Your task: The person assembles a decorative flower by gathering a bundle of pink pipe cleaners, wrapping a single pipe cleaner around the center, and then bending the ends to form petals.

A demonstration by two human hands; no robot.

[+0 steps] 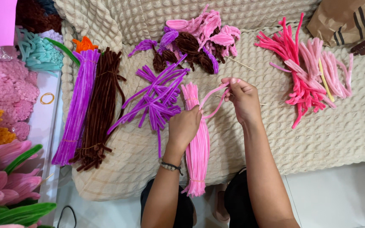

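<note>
Pinching one end of a light pink pipe cleaner point(214, 98) between the fingers point(232, 82) of the right hand point(243, 99), closed tight on it. Curling the left hand point(184, 126) down over the other end, fingers folded and gripping, right above the bundle of pink pipe cleaners point(197, 143) lying toward the front edge of the cream waffle blanket point(339, 135). Bending the stem into a narrow loop between the two hands, near the middle of the blanket. Risking, by judgement, a sharp kink or an uneven loop if bent too hard, or a slip from the pinch, the fuzz being soft over thin wire. Looking fuzzy, slim, pale pink, doubled back on itself. Lying beside: loose purple pipe cleaners point(155, 99) to the left.
</note>
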